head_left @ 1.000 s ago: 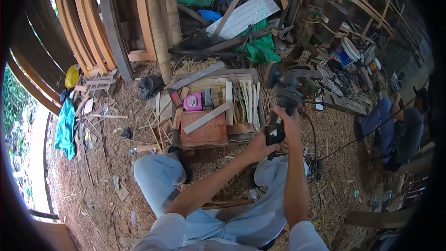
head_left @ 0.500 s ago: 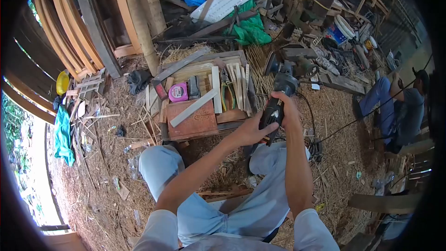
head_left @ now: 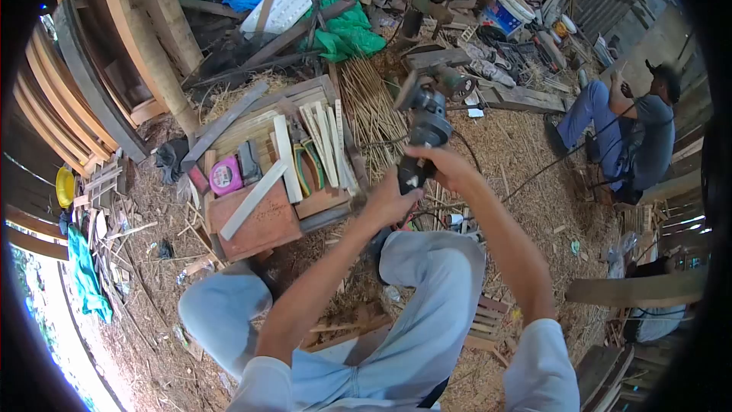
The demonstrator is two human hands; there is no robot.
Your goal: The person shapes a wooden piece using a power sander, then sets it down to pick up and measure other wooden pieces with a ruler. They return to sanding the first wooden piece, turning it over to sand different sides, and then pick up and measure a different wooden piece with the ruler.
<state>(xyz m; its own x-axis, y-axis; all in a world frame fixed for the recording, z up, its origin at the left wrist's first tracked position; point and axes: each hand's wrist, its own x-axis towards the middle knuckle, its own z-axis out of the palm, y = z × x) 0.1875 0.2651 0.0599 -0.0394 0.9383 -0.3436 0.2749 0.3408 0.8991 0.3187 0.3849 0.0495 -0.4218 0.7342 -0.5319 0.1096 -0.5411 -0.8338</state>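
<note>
An angle grinder (head_left: 429,123) points away from me above my right knee, its disc end uppermost. My left hand (head_left: 390,200) is wrapped round the rear of its black body. Closer to the grinder's head, my right hand (head_left: 448,169) grips the same body, thumb across it. Left of the grinder sits a low wooden box-like bench (head_left: 320,221). On it lie a pink tape measure (head_left: 225,176), pliers with green and orange handles (head_left: 309,170), several thin wood strips (head_left: 326,141) and a reddish-brown board (head_left: 263,220).
A person (head_left: 648,130) sits at the right, near a long cable (head_left: 534,181). Thin sticks (head_left: 371,103) lie beyond the bench. Shavings and scraps cover the ground (head_left: 534,214). Curved timber frames (head_left: 76,95) lean at the left; a green sheet (head_left: 347,37) lies at the back.
The view has turned right, so the bench and the seated person appear further left. Both hands keep hold of the grinder, which now sits further from the bench's strips.
</note>
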